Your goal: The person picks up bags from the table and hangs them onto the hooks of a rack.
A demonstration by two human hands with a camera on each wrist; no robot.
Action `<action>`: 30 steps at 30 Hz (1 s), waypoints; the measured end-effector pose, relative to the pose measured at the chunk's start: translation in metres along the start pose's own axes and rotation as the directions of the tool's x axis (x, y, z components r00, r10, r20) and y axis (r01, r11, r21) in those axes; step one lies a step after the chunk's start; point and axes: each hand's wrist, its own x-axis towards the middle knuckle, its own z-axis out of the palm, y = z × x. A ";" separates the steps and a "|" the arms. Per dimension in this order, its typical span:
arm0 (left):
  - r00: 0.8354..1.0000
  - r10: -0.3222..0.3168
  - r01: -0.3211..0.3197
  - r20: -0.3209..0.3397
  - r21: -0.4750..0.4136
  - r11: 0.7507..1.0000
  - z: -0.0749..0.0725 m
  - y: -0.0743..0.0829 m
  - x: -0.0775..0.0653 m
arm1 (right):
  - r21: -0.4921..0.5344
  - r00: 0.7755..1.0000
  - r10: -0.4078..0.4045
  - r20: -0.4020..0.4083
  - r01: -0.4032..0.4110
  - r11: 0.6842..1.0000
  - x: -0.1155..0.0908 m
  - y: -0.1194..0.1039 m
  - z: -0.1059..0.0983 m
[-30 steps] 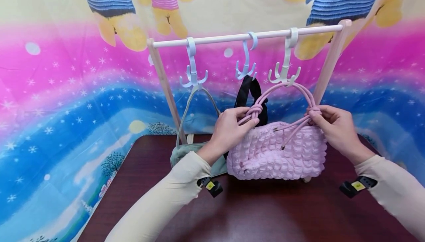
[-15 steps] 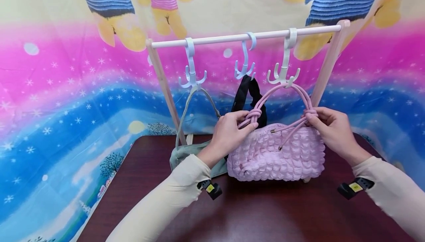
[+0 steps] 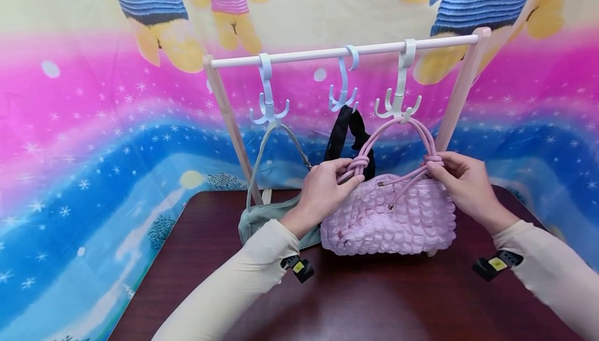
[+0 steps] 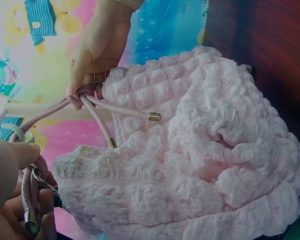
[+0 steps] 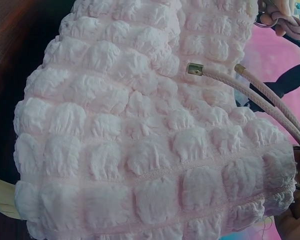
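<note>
A pink puffy handbag (image 3: 393,221) hangs at the right of the rack in the head view. Its knotted cord handle (image 3: 381,132) loops over a prong of the white rotating hook (image 3: 399,99). My left hand (image 3: 323,190) pinches the handle just by its left knot. At the right knot, my right hand (image 3: 468,185) pinches the cord between thumb and fingers. In the left wrist view two metal-tipped cord ends (image 4: 154,116) dangle across the bag's front. The right wrist view is mostly filled by the bag (image 5: 155,155), with the right hand at its edge.
A wooden rack with a white bar (image 3: 309,55) stands on the dark red table (image 3: 374,299). A green bag (image 3: 276,211) hangs from the left hook (image 3: 267,96). Behind the pink bag, a black strap (image 3: 339,133) hangs from the middle hook (image 3: 343,83).
Both hands lower slightly with the handle knots, and my right hand shifts a little left, toward the left one. The handle stays looped on the hook. The head view drifts slightly.
</note>
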 end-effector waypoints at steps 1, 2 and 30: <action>1.000 0.000 0.000 0.000 0.004 1.000 0.000 0.000 0.000 | -0.003 1.000 0.000 0.001 0.000 1.000 0.000 0.000 0.000; 1.000 0.001 -0.001 0.001 0.007 1.000 0.001 0.001 0.000 | -0.007 1.000 0.001 0.002 -0.001 1.000 0.000 0.000 0.000; 0.999 0.019 -0.017 -0.032 0.064 0.998 0.010 -0.007 -0.004 | -0.012 0.999 -0.012 0.031 0.013 1.000 0.000 0.003 0.003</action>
